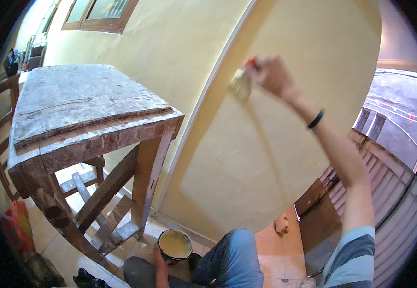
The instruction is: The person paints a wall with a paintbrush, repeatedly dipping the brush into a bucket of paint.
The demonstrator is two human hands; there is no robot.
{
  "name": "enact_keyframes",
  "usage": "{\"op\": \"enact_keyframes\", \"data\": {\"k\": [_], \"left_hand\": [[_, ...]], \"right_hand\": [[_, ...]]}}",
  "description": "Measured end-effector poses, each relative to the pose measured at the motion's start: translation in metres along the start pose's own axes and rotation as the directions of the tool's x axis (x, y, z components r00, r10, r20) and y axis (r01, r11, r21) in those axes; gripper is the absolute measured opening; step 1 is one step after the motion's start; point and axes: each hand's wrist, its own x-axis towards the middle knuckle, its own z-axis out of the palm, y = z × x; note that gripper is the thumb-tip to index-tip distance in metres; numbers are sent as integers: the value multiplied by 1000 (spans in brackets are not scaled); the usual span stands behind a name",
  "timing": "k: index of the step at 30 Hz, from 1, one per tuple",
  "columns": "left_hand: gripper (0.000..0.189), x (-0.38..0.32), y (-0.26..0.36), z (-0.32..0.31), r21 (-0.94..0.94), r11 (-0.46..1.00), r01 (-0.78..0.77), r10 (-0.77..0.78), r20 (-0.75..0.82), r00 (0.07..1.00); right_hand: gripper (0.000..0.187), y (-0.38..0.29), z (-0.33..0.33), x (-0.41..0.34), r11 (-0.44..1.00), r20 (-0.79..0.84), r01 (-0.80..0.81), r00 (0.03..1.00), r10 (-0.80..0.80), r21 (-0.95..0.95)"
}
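Note:
My right hand (275, 77) is raised and grips a paintbrush (240, 84) by its red handle. The wide, pale bristles are at the cream-painted wall (266, 144); blur hides whether they touch it. A darker yellow streak runs down the wall below the brush. Low down, my left hand (160, 257) holds a small dark bucket (175, 244) of cream-yellow paint by its side, close to my bent knee in blue jeans (233, 255).
A worn wooden table (68, 97) with braced legs stands at the left, beside a wooden chair (5, 118). A white strip (208, 90) runs up the wall. A brick piece (281, 225) lies on the tiled floor, near a metal gate (384, 190). Bags (21, 226) sit lower left.

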Motion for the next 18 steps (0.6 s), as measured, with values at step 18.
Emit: {"op": "enact_keyframes", "data": {"k": [18], "left_hand": [[68, -11, 2, 7, 14, 1000, 14, -15, 45, 999]], "right_hand": [[15, -123, 80, -108, 909, 290, 54, 939, -188, 413]]}}
